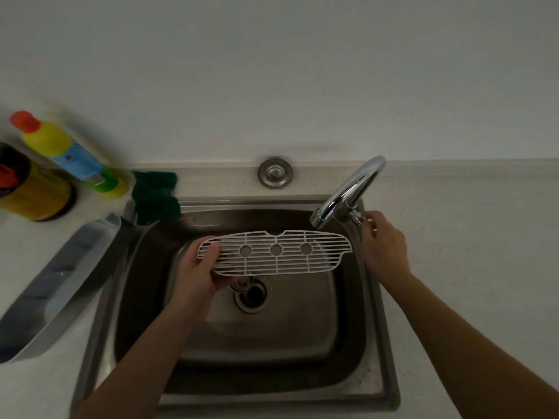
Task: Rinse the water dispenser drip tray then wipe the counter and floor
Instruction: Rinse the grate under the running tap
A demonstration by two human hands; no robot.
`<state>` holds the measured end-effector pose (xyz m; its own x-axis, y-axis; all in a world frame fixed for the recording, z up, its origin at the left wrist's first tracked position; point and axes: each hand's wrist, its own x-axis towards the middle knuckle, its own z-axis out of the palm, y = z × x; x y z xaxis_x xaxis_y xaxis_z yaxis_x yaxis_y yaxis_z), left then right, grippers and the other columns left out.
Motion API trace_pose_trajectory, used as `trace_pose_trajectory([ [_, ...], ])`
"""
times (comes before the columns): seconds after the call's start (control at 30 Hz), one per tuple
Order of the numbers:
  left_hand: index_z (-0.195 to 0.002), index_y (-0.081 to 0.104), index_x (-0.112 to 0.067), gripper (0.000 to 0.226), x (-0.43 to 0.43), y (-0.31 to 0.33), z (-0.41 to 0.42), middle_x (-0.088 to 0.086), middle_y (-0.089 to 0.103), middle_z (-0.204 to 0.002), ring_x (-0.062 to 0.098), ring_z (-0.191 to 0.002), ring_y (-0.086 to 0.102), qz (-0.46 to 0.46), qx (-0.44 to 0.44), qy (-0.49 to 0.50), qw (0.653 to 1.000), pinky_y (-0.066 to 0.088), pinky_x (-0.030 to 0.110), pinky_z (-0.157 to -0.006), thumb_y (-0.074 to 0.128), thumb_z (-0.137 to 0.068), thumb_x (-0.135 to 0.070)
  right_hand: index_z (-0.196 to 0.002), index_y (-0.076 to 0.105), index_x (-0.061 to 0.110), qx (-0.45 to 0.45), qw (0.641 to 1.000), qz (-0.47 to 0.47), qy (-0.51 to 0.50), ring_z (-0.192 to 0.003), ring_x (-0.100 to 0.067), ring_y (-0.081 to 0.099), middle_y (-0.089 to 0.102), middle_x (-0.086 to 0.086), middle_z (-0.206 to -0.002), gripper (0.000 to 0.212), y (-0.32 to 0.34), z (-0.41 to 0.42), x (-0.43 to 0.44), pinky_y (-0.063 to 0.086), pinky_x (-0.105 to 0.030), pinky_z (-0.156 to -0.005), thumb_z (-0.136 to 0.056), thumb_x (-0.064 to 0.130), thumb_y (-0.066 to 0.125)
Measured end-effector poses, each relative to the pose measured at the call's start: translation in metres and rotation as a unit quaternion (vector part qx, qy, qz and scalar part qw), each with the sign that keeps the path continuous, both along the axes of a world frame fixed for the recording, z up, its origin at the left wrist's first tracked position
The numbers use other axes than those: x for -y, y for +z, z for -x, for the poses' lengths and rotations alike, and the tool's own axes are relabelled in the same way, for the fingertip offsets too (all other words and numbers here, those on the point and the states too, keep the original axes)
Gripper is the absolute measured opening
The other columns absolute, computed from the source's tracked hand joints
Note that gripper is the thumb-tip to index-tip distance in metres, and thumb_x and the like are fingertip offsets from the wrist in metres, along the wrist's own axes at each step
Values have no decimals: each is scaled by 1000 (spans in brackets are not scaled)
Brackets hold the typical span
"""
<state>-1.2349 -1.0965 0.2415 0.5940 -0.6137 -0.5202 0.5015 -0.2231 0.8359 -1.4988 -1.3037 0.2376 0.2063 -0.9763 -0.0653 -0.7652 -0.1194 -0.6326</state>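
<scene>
- Far left of the sink, cut off by the picture's edge: a dark jar with a yellow label, its text unreadable.
- Just beside it, a yellow bottle with an orange cap and a blue label leans toward the sink.
- On the counter against the sink's left rim lies the tray: long, shallow, pale grey outside and darker inside. Its near end blurs into shadow.
- A dark green sponge hangs over the sink's back left corner.
- The left hand pinches the left end of the grate, thumb on top and fingers underneath.
- The grate is held level over the sink bowl. It is a white slotted panel, long with rounded ends, with three round holes in a row.
- The drain shows below it, partly hidden by the grate and fingers.
- Behind the sink, a round metal plug sits on the counter.
- At the sink's back right, a chrome tap curves over the bowl.
- The right hand curls its fingertips round the tap's lever, which it mostly hides.
</scene>
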Motion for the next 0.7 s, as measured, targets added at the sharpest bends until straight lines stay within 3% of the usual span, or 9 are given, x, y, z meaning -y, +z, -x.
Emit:
trace_pose_trajectory([
  [0.07, -109, 69, -22, 21, 0, 2, 2, 10, 79, -106, 25, -92, 78, 0, 0, 5, 1000, 64, 40, -68, 48, -108, -16, -127, 64, 19, -7, 999, -32, 29, -67, -6, 59, 64, 7, -82, 27, -3, 0, -10, 39, -20, -55, -107, 26, 47],
  [0.13, -108, 70, -23, 23, 0, 4, 4, 10, 79, -106, 24, -91, 78, -1, -1, 7, 1000, 64, 40, -68, 49, -108, -16, -135, 60, 21, 10, 996, -82, 35, -76, -5, 61, 63, 6, -91, 32, -2, 0, -18, 44, -22, -63, -108, 30, 46],
  [0.2, -105, 72, -25, 25, 0, 5, 6, 10, 79, -106, 25, -91, 78, 1, -4, 10, 1000, 64, 40, -69, 49, -108, -17, -137, 55, 30, 80, 986, -144, -3, -88, -8, 64, 65, 5, -104, 32, 2, 0, -28, 53, -28, -75, -108, 37, 44],
  [0.27, -104, 72, -26, 26, -1, 6, 8, 10, 79, -106, 25, -91, 78, 4, -8, 15, 1000, 64, 40, -68, 48, -108, -17, -123, 57, 33, 160, 965, -201, -61, -91, -17, 69, 69, 2, -104, 24, 6, 3, -41, 60, -39, -80, -107, 43, 42],
  [0.4, -111, 70, -23, 23, -3, 8, 13, 11, 78, -108, 26, -94, 78, 8, 4, 10, 1000, 64, 40, -70, 48, -108, -18, -103, 65, 23, 249, 934, -241, -88, -63, -13, 67, 70, 0, -74, 25, 20, 9, -62, 57, -23, -57, -108, 36, 45],
  [0.53, -122, 65, -16, 21, 0, 16, 21, 11, 77, -111, 27, -98, 77, 20, 20, -7, 1000, 65, 41, -72, 50, -107, -20, -105, 63, 20, 268, 929, -230, -108, -63, -12, 62, 65, -3, -76, 16, 32, 9, -65, 55, -26, -61, -107, 27, 49],
  [0.7, -114, 66, -24, 20, -11, 18, 29, 3, 77, -102, 18, -86, 77, -46, 139, -39, 988, 65, 36, -66, 48, -108, -29, -102, 63, 16, 273, 924, -240, -119, -57, -9, 58, 63, -1, -72, 16, 33, 16, -72, 52, -26, -57, -106, 24, 49],
])
